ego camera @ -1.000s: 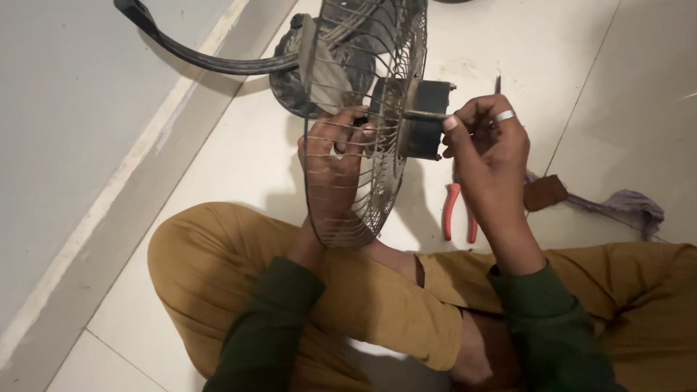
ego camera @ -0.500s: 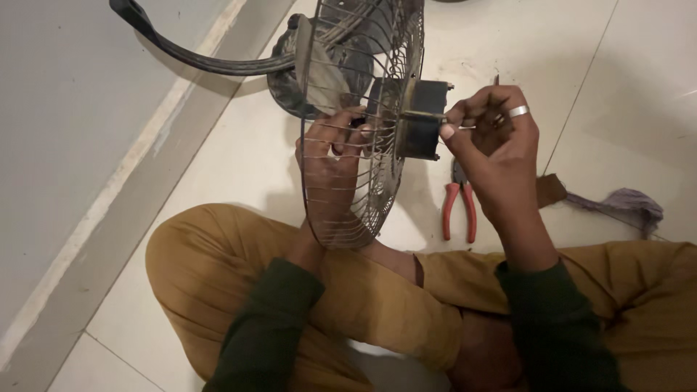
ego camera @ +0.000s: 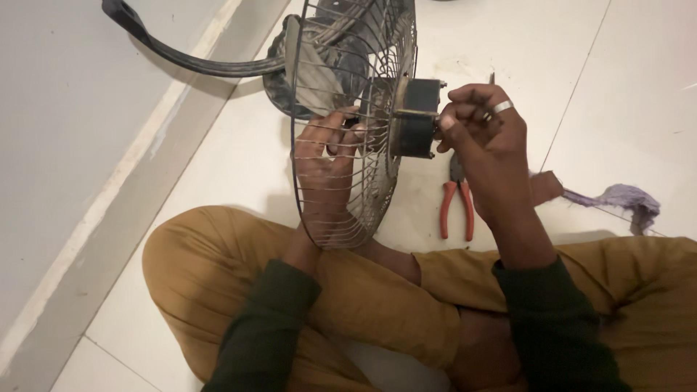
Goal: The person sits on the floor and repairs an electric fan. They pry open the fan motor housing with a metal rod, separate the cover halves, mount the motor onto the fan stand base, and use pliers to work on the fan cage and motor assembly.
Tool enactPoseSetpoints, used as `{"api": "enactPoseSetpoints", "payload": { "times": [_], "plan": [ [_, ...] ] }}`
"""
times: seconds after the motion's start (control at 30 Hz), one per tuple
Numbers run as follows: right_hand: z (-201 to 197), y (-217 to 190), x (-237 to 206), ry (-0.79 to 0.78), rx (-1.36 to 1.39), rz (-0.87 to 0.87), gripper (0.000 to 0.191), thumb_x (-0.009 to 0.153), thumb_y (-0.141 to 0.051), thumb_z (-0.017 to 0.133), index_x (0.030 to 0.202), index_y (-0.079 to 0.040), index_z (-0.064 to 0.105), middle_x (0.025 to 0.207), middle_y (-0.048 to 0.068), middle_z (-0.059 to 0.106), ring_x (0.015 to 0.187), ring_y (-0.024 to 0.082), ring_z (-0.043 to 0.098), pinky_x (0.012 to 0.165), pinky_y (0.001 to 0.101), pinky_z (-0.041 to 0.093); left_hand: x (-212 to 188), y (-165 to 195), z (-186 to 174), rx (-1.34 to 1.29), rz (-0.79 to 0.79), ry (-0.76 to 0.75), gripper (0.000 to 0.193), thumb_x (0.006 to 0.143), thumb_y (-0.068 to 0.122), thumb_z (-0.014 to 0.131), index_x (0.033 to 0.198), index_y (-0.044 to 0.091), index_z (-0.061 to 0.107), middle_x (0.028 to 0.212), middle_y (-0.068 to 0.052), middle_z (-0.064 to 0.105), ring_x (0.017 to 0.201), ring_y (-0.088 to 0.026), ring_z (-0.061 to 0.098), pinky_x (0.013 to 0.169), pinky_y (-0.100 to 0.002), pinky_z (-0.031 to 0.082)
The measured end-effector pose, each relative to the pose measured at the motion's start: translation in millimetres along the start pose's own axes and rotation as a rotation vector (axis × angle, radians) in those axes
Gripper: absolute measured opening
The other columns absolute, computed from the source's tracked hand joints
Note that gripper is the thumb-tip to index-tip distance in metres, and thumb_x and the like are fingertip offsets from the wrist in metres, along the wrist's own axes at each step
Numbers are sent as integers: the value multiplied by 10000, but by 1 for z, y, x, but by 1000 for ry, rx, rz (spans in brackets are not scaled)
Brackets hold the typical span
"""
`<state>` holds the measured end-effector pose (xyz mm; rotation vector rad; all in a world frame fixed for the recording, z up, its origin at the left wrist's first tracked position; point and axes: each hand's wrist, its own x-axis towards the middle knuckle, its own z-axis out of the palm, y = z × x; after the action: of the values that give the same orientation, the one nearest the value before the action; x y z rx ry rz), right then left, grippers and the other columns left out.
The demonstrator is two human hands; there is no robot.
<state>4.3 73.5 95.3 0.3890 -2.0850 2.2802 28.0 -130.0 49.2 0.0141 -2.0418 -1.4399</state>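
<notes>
- The person sits cross-legged on the pale tiled floor (ego camera: 218, 167), in mustard trousers and dark green sleeves, with a fan's wire guard (ego camera: 348, 131) held upright on edge above the knees.
- The left hand (ego camera: 327, 156) is inside the wire guard, seen through its bars; its fingers are curled around something near the hub, but the bars hide exactly what the grip closes on.
- The dark round motor housing (ego camera: 417, 120) sticks out from the centre of the wire guard on the side towards the right hand.
- The right hand (ego camera: 483, 138), with a silver ring on one finger, is right beside the motor housing; its fingertips are pinched narrowly together at the edge of the housing, and a thin dark tool tip shows above the knuckles. What the pinch holds is too small to tell.
- Behind the wire guard lies the fan's black curved stand (ego camera: 181, 58), reaching away towards the wall.
- Red-handled pliers (ego camera: 456, 207) lie on the floor just beyond the motor housing, under the right wrist.
- Further from the wire guard on the same side lie a small brown piece (ego camera: 546, 187) and a purple rag (ego camera: 624, 199).
</notes>
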Motion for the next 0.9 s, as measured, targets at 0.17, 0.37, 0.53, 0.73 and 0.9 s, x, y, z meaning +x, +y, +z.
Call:
{"api": "enactPoseSetpoints", "payload": {
  "times": [0.17,0.37,0.53,0.73,0.9],
  "plan": [
    [0,7,1,44,10,23,225,976,53,688,1166,-9,585,990,59,662,847,107,647,774,266,570,-1,1,0,48,15,-5,224,923,76,793,1145,76,764,782,-5,488,686,-96,446,661,-274,430],
    [-5,18,-1,-23,88,-145,269,993,112,678,1150,-45,527,1097,45,617,1030,109,622,885,263,544,-1,5,-1,-113,-14,-24,195,936,46,775,1129,58,752,810,-24,503,690,-116,515,673,-279,528],
    [-12,20,-2,-34,172,-94,236,1009,83,662,1155,-48,531,1086,59,621,1031,116,625,950,297,567,2,5,0,-54,112,-7,207,921,38,770,1127,52,749,808,-37,576,696,-129,601,677,-287,530],
    [-16,14,1,86,105,92,133,1003,9,674,1091,-37,585,1005,70,646,865,125,648,781,295,580,4,8,-2,-15,122,-59,214,897,38,795,1107,38,751,784,-66,601,670,-153,544,668,-313,486],
    [-15,15,-1,76,72,49,198,974,56,703,1095,-33,573,989,89,647,871,131,648,769,299,576,3,7,-1,-1,117,-44,241,879,13,792,1116,38,758,780,-69,582,680,-162,531,666,-313,487]
  ]
}}
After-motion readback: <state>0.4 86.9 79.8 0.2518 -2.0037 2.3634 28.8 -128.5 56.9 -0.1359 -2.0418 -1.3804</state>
